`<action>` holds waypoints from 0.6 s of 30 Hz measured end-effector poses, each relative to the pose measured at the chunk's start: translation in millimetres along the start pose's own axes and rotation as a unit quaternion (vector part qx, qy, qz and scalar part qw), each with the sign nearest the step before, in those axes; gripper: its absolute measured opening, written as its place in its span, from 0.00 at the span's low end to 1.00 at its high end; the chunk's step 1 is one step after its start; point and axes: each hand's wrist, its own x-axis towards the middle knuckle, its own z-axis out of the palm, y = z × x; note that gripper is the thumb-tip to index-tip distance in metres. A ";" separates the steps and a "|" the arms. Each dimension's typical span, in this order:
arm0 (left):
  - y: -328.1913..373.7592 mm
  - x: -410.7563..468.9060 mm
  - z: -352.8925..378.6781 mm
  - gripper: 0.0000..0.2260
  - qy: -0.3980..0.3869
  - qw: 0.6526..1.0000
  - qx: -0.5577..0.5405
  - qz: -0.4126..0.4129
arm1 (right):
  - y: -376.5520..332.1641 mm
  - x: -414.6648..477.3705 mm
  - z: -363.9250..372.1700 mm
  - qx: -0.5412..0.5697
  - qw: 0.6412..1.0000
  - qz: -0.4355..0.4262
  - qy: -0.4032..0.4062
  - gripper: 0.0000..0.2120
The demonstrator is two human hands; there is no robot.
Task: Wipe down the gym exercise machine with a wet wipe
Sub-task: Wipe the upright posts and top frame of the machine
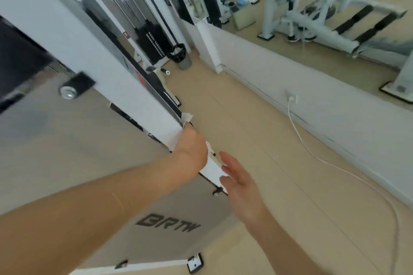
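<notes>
A white upright post of the gym machine (93, 58) runs from the upper left down to its base near the middle. My left hand (192, 147) presses a white wet wipe (187, 116) against the lower end of this post, fingers wrapped round the post's far edge; a corner of the wipe sticks out above the hand. My right hand (239, 182) hovers just right of the post's foot with straight, spread fingers and holds nothing. A grey base plate (169, 225) with black lettering lies under the post.
A white cable (312, 152) trails from a wall socket (291, 98) across the beige floor on the right. A mirror wall (312, 29) reflects other machines. A black-lined bin (182, 57) stands by the weight stack (152, 40) behind.
</notes>
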 end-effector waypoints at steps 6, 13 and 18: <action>-107.3 -70.3 7.5 0.16 0.121 0.989 -0.026 -0.078 | -112.6 -8.3 38.3 0.011 0.996 -0.082 -0.022 0.22; -179.7 -140.8 36.7 0.10 0.383 0.908 -0.100 -0.138 | -166.8 -3.0 104.7 -0.002 0.975 -0.221 -0.036 0.19; -175.2 -148.1 41.7 0.13 0.440 0.870 -0.169 -0.147 | -161.5 21.8 81.3 -0.286 0.925 -0.251 0.011 0.19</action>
